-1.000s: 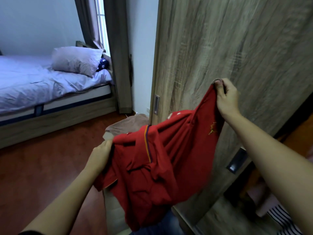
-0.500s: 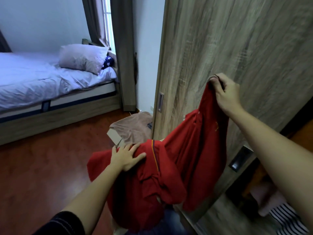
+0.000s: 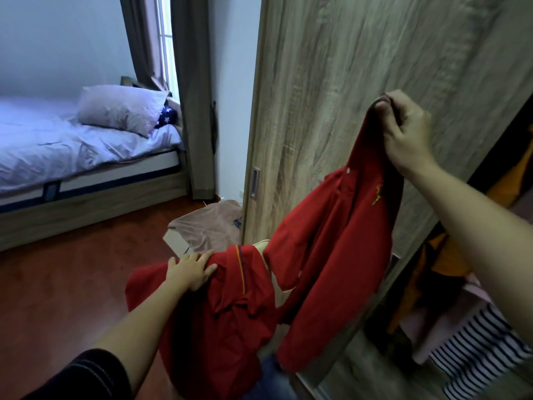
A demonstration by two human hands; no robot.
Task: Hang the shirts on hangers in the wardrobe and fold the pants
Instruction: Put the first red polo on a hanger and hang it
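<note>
Slippage at the right grip is the first risk. The right hand (image 3: 406, 134) pinches only a small fold of the shirt (image 3: 331, 241) between curled fingers and thumb. It is raised high, close in front of the wardrobe door (image 3: 346, 82), and much of the cloth hangs from that one pinch. The left grip is released: the left hand (image 3: 191, 271) lies with fingers spread flat on the lower bunch of the shirt, resting on it rather than holding. If the pinch gives, nothing would catch the cloth, and it would likely fall onto the blue cloth (image 3: 274, 379) below or the floor (image 3: 72, 284). The shirt is also twisted and doubled over itself, and I cannot tell whether the pinched edge is collar or hem, so a hanger could be fed into the wrong opening. No hanger is in view. To the right of the door, an orange garment (image 3: 444, 255) and a striped one (image 3: 476, 350) crowd the opening, where a sleeve might catch. A box (image 3: 176, 243) draped with pink cloth sits on the floor just beside the door's edge, and the bed (image 3: 72, 145) is well apart.
</note>
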